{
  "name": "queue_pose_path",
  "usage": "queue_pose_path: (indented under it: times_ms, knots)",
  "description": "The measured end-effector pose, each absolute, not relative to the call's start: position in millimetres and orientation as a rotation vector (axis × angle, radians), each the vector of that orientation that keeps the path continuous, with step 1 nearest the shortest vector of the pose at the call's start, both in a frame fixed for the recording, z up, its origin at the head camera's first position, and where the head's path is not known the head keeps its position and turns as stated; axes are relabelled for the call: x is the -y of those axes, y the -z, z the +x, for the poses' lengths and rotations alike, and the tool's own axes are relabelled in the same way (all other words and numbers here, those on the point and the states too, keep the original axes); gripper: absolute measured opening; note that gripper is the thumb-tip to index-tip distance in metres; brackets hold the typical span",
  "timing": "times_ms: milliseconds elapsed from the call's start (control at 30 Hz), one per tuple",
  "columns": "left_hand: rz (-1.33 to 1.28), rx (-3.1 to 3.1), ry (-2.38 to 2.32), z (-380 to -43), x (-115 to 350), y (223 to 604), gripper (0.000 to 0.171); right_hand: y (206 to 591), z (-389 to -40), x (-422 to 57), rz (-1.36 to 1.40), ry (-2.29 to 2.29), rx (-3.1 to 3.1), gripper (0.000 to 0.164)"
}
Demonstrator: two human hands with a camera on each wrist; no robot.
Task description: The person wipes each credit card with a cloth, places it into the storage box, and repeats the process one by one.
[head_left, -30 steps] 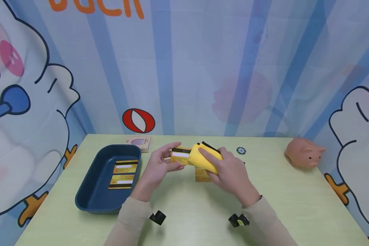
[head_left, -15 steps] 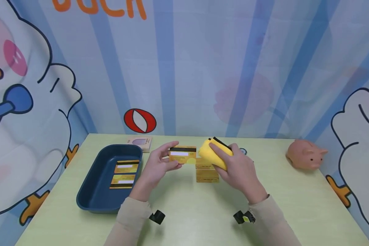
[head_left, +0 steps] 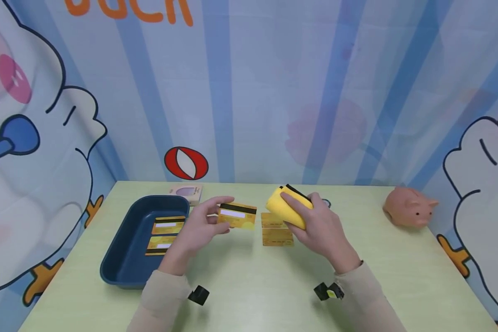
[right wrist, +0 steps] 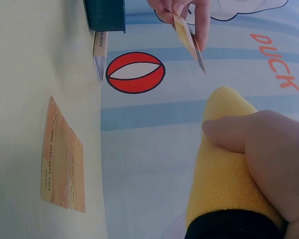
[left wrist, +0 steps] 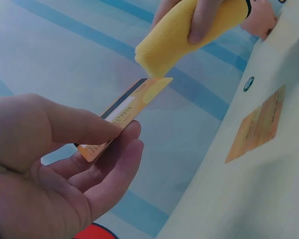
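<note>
My left hand (head_left: 199, 226) pinches a gold bank card (head_left: 242, 219) by its left end, thumb on the striped face. The card is raised over the table, with its black stripe and white strip toward me. To its right, my right hand (head_left: 319, 230) grips a folded yellow cloth (head_left: 288, 210) with a black edge. A gap separates cloth and card in the head view. Beneath the cloth, two more gold cards (right wrist: 55, 159) lie one behind the other on the table, numbered faces up; the cloth partly covers the farther one in the head view.
On the left stands a dark blue tray (head_left: 122, 272) with two gold cards (head_left: 168, 225) inside. Behind it lies a small pink box (head_left: 195, 193). A round chip (left wrist: 248, 84) is near the back, and a pink piggy bank (head_left: 408, 207) stands at the far right.
The cloth has come off the card's right end and moved right, uncovering the cards on the table. My left hand has shifted left toward the tray with its card, which now tilts slightly.
</note>
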State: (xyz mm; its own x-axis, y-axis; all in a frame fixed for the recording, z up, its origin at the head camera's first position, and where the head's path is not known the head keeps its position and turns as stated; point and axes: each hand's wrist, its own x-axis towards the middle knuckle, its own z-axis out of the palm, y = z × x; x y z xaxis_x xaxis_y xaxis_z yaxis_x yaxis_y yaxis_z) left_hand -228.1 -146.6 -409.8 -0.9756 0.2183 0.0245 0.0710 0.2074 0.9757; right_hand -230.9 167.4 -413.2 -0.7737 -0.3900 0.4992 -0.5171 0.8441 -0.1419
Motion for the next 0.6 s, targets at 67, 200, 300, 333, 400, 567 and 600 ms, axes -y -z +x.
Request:
queue_pose_path:
  times_ms: [67,200,300,333,400,567,600]
  knots:
    - [0.298,-2.38,-1.847,-226.9,154.5,405.1,0.06,412.7,-230.2,-167.5,0.663,-0.393,2.573,0.068]
    - [0.314,-2.437,-1.789,-225.9,175.9,394.7,0.062,412.2,-229.7,-167.3,0.651,-0.406,2.582,0.068]
    - [0.322,-2.492,-1.757,-227.4,195.3,389.2,0.062,412.6,-229.6,-167.5,0.643,-0.405,2.583,0.068]
    - [0.323,-2.515,-1.742,-227.8,202.1,388.1,0.062,412.7,-229.6,-167.5,0.641,-0.406,2.583,0.068]
    - [0.301,-2.574,-1.696,-227.5,215.3,386.5,0.062,412.9,-229.5,-167.4,0.64,-0.406,2.586,0.068]
    - [0.195,-2.67,-1.586,-223.7,244.1,382.2,0.064,412.3,-229.2,-166.0,0.65,-0.404,2.583,0.067]
    - [0.173,-2.68,-1.574,-222.7,249.3,381.2,0.064,412.0,-229.0,-165.7,0.652,-0.403,2.582,0.067]
